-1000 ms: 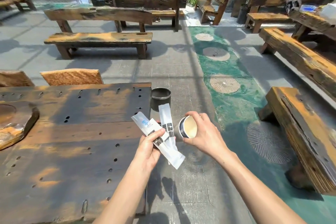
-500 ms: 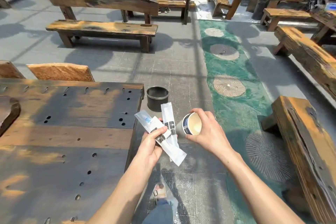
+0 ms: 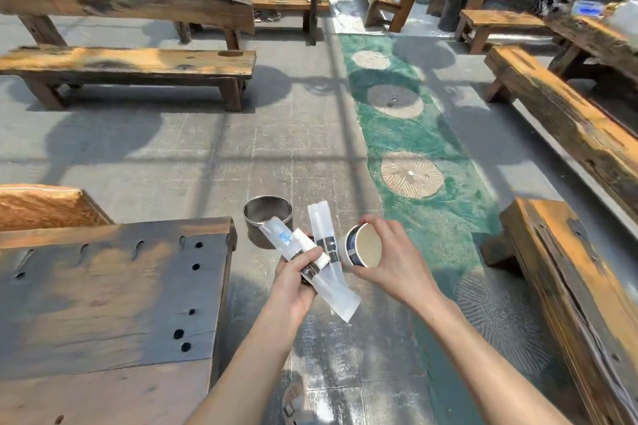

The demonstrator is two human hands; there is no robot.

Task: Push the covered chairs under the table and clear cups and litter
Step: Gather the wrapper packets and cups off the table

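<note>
My left hand [image 3: 293,286] grips loose wrappers [image 3: 336,290], my right hand [image 3: 393,266] holds the tilted cup [image 3: 366,247]; dregs, if any, could spill, or wrappers miss the bin [image 3: 254,235].

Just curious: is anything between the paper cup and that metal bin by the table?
Only the wrappers gripped by the left hand; they cross in front of the metal bin, left of the paper cup in the right hand.
</note>
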